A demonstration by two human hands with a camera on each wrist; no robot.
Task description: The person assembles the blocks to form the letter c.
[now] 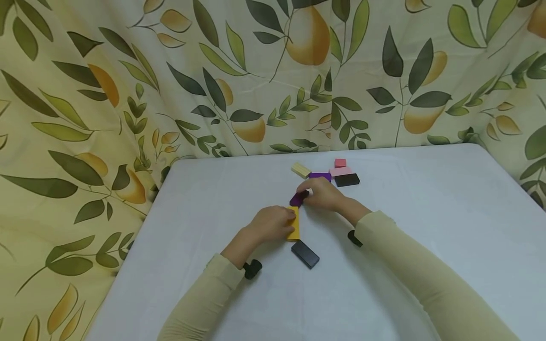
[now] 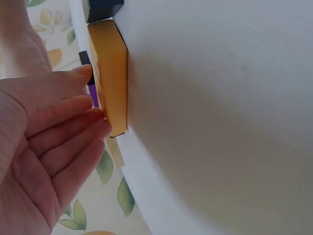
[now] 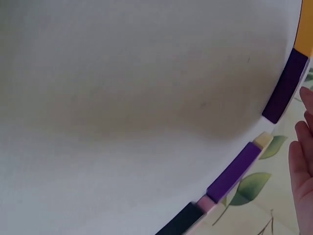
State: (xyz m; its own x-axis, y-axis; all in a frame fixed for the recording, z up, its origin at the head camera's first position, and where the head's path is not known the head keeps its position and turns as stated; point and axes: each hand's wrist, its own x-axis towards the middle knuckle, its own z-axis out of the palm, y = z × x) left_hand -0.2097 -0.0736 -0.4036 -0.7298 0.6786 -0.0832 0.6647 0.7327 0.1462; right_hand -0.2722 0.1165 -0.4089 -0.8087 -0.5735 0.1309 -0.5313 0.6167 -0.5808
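Across the top of a yellow block (image 1: 294, 230) my left hand (image 1: 273, 222) rests its fingers, which look fairly straight in the left wrist view. The yellow block appears to stand on its narrow edge. At its far end a dark purple block (image 1: 298, 198) touches it at an angle. My right hand (image 1: 323, 194) holds this purple block's far end between finger and thumb; the exact contact is partly hidden. By the yellow block's near end is a dark grey block (image 1: 305, 254), slanting to the right.
Farther back lie a pale yellow block (image 1: 301, 170), a violet block (image 1: 320, 176), a pink block (image 1: 341, 172), a small red block (image 1: 340, 163) and a black block (image 1: 347, 180). They sit on a white-covered table (image 1: 426, 213), with a leaf-patterned curtain (image 1: 273, 71) behind.
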